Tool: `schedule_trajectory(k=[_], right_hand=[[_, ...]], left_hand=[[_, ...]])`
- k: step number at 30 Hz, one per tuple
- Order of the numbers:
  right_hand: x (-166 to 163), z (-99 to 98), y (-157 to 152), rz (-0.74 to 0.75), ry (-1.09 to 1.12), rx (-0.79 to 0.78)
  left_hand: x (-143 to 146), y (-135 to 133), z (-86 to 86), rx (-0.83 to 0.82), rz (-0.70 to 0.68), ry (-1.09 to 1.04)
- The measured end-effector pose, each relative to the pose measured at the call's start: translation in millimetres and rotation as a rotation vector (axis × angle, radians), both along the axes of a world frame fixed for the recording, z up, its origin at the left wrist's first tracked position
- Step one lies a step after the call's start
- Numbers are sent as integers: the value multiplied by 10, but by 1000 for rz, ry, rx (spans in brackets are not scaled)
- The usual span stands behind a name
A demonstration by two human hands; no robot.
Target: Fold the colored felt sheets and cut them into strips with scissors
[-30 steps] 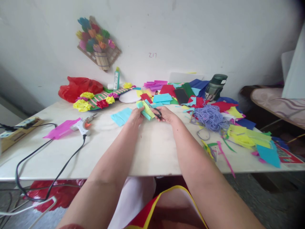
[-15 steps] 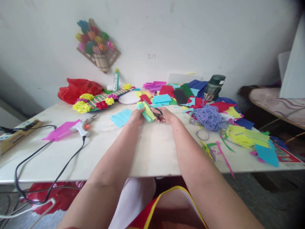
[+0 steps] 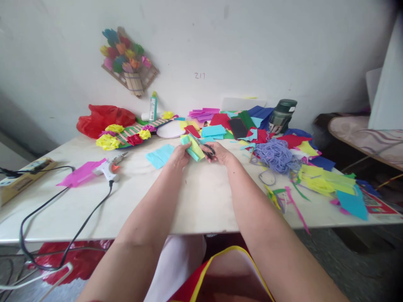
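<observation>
A folded stack of green and yellow paper point(image 3: 193, 147) is held up just above the table point(image 3: 201, 201), pinched closed in the left hand point(image 3: 179, 156). Black scissors point(image 3: 206, 150) are gripped by the right hand point(image 3: 220, 153), fingers closed through the handles, blades set against the stack's right edge. Whether the blades are parted cannot be told.

Progress, judged: the cut looks under way, with the stack not yet parted and no freshly cut piece seen falling from it. A decorated board with paper flowers point(image 3: 132, 133) lies at the far left of the table, seemingly part-finished; plenty of uncut sheets are left.

Counts: one pair of scissors, one glue gun point(image 3: 108, 167) with one black cord point(image 3: 63, 209), one pink sheet point(image 3: 80, 173) under its nozzle, one light-blue sheet point(image 3: 160, 155) just left of the hand, one glue bottle point(image 3: 153, 106), one dark-green jar point(image 3: 281, 115), one tangle of purple yarn point(image 3: 277, 154), one red bag point(image 3: 103, 117). Loose scraps at the right are too many to be counted.
</observation>
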State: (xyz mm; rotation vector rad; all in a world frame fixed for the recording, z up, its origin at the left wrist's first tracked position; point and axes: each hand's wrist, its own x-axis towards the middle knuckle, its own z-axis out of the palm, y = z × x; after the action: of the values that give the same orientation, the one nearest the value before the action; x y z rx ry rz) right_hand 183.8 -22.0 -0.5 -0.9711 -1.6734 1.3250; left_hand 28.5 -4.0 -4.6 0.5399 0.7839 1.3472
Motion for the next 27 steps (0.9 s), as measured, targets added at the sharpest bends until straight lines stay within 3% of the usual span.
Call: schedule_trajectory(k=[12,17,27], right_hand=[[-16,39,-14,-97,-52,-3],[-51,54,-10,-156,-84,68],[-33,-65,118,-218,-185,173]], left_hand=[[-25,-17,1,48,-43,34],[-47,-1,-28,106,-117,65],[-52,24,-52,93,-89,41]])
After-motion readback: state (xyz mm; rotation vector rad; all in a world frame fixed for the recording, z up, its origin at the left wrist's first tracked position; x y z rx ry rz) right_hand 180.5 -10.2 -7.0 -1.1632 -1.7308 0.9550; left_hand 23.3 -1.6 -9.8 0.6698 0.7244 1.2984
